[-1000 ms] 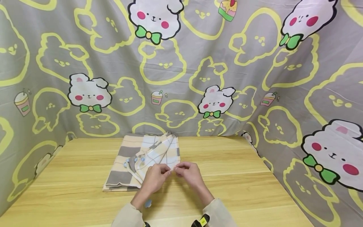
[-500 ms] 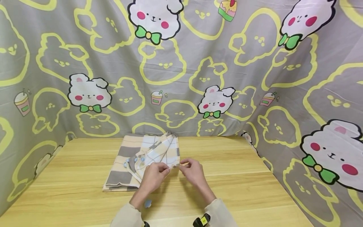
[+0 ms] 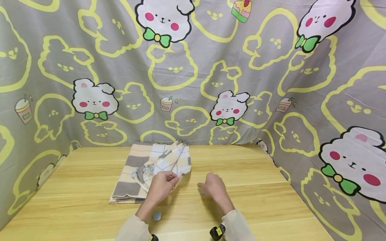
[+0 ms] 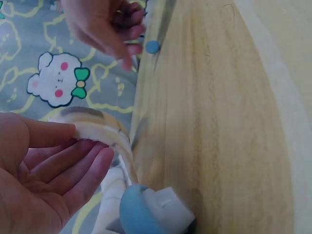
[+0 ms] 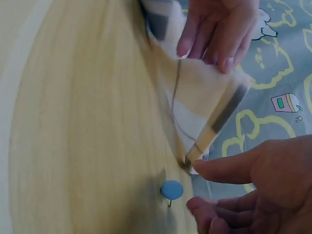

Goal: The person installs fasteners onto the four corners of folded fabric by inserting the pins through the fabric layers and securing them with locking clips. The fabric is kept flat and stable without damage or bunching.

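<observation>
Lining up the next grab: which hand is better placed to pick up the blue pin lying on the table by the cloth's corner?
Right. The right hand is empty, fingers apart right beside the pin, while the left hand pinches the edge of the cloth, farther from it.

We see the head view bright and evenly lit, with soft light from above and no glare on the table. Faint shadows lie beneath both hands. Straight lines bow toward the edges, as a wide lens bends them. Both wrist views are dimmer and softer: the left hand sits close and blurred, and the right hand shows slight motion blur against streaky wood grain.
</observation>
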### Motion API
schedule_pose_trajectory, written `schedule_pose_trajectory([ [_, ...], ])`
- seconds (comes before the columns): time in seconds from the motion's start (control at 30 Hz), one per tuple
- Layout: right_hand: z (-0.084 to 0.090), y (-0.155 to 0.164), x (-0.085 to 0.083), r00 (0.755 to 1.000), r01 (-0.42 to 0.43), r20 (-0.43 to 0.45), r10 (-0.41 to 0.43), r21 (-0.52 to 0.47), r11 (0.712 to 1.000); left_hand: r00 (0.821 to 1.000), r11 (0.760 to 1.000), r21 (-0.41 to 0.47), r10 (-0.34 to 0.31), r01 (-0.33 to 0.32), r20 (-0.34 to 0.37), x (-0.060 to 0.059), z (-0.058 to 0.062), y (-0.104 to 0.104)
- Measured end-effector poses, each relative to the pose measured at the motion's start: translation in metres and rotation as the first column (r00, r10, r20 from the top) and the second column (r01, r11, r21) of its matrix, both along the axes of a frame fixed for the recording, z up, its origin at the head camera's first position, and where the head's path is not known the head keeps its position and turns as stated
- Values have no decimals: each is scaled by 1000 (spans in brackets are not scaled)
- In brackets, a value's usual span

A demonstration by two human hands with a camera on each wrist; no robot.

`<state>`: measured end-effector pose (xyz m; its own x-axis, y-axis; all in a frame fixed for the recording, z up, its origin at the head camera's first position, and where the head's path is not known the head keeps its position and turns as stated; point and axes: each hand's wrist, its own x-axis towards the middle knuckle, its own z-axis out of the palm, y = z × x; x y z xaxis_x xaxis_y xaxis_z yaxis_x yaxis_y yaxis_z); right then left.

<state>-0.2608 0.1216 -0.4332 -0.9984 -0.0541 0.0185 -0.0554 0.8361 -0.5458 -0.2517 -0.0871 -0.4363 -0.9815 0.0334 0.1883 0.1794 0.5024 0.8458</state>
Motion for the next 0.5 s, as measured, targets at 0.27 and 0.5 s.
schedule_pose_trajectory([
  [0.27, -9, -5, 1, 999, -38, 18, 37, 49, 998, 1000, 999, 42, -9, 9, 14, -1, 1, -2],
  [0.5, -3, -12, -1, 984, -173, 9, 178, -191, 966, 1000, 998, 58, -9, 7, 26, -1, 3, -3],
])
